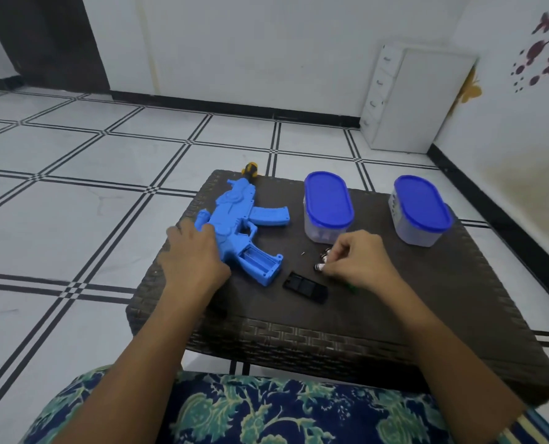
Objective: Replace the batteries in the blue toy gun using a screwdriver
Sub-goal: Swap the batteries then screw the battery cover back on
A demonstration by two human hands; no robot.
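Note:
The blue toy gun (234,219) lies on the dark woven table (314,331), its grip pointing toward me with the battery compartment (256,260) open and empty. My left hand (191,254) rests flat on the gun's body and holds it down. The black compartment cover (305,287) lies loose to the right of the grip. A tiny screw (303,253) sits beside it. My right hand (359,261) pinches batteries (321,261) lying on the table. A yellow and black screwdriver (249,169) pokes out behind the gun's far end.
Two clear tubs with blue lids stand on the table, one (328,205) just beyond my right hand, the other (422,209) at the far right. Something green (351,288) peeks from under my right wrist. A white drawer cabinet (417,97) stands in the corner.

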